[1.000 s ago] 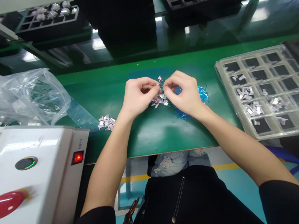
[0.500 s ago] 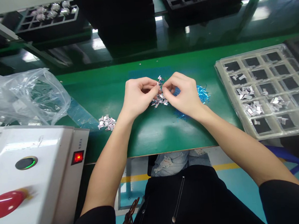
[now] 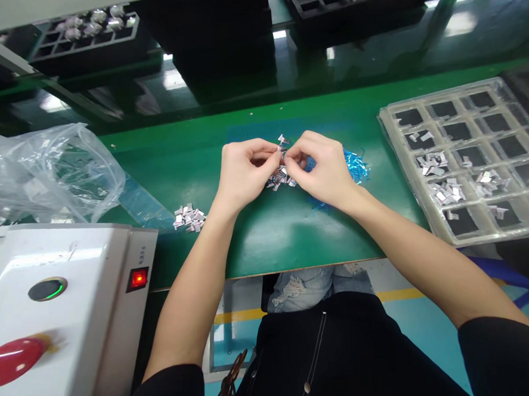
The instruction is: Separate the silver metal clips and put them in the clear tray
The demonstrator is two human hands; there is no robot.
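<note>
I had my left hand (image 3: 245, 172) and right hand (image 3: 328, 167) pinching one small metal piece (image 3: 282, 154) together above the pile (image 3: 282, 178) on the table (image 3: 271, 233).

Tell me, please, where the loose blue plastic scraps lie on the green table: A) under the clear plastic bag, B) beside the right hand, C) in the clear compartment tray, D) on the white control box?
B: the crumpled blue plastic scraps lie on the green table right beside the right hand.

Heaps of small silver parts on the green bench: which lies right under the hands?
The middle heap, beneath both hands' fingertips; the other loose heap lies apart, left of the left forearm.
</note>
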